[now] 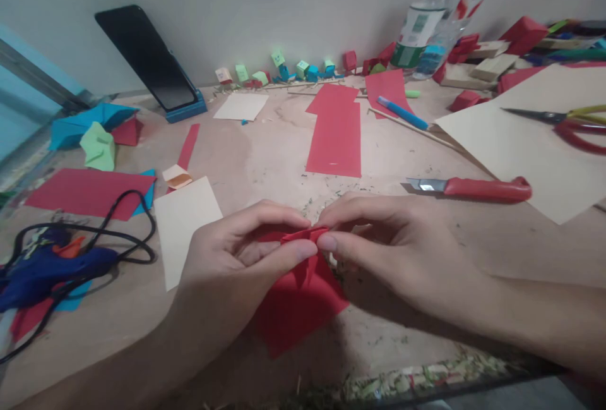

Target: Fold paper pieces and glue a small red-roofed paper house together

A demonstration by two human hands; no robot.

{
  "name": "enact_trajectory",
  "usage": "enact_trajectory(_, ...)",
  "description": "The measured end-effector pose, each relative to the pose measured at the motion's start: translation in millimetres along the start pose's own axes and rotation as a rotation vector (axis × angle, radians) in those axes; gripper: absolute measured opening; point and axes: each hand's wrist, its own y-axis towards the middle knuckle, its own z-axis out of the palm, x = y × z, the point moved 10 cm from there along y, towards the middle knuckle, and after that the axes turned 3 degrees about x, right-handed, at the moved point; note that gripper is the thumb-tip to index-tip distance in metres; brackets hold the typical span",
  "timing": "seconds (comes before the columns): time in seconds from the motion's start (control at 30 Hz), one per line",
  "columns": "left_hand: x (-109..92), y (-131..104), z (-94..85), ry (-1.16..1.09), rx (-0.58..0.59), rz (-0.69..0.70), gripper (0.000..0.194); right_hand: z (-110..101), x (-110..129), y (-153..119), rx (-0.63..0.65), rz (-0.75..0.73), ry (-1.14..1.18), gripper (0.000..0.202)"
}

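Note:
A small folded piece of red paper [305, 234] is pinched between both hands near the middle of the view. My left hand [246, 246] grips its left side with thumb and fingers, and my right hand [379, 239] pinches its right end. The thumbs almost meet in front of the piece. Below them a larger red sheet [303, 315] lies on the table, partly in shadow. The fingers hide much of the folded piece.
A red-handled knife [487, 189] lies right, near scissors [558, 119] on cream paper [534, 157]. Red strips [335, 141] lie ahead. At left are a blue glue gun [57, 271] with black cord and a cream sheet [184, 227]. A phone [146, 56] and bottles [419, 37] stand behind.

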Motion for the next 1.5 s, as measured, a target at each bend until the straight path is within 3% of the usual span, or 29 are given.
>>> enact_trajectory(0.2, 22.6, -0.1, -0.1, -0.226, 0.020, -0.185, 0.007, 18.0, -36.6, 1.2, 0.166, 0.301, 0.459, 0.019)
enact_trajectory(0.57, 17.5, 1.2, 0.8, -0.253, 0.003, -0.181, 0.005, 20.3, -47.2, 10.3, 0.295, 0.262, 0.492, 0.019)
enact_trajectory(0.67, 7.8, 1.6, -5.2, -0.189, -0.073, -0.119, 0.005, 14.3, -44.7, 10.8, 0.242, 0.253, 0.503, 0.022)
enact_trajectory(0.83, -15.1, -0.8, -9.7, -0.012, -0.151, 0.021, 0.012, 11.7, -21.3, 5.1, 0.158, 0.184, 0.254, 0.026)
enact_trajectory(0.93, -6.5, -1.5, -5.8, -0.095, -0.117, -0.053, 0.011, 18.0, -16.3, -0.3, 0.163, 0.221, 0.259, 0.013)
enact_trajectory(1.03, 2.6, -1.2, -4.1, -0.190, -0.090, -0.108, 0.009, 23.8, -19.2, -2.4, 0.211, 0.234, 0.412, 0.012)
enact_trajectory(1.23, 6.7, -0.4, -3.5, -0.243, -0.056, -0.135, 0.009, 23.9, -36.3, -2.3, 0.258, 0.301, 0.522, 0.019)
enact_trajectory(1.5, 3.6, -0.3, -3.5, -0.205, -0.035, -0.088, 0.006, 19.8, -33.4, -0.1, 0.235, 0.271, 0.521, 0.012)
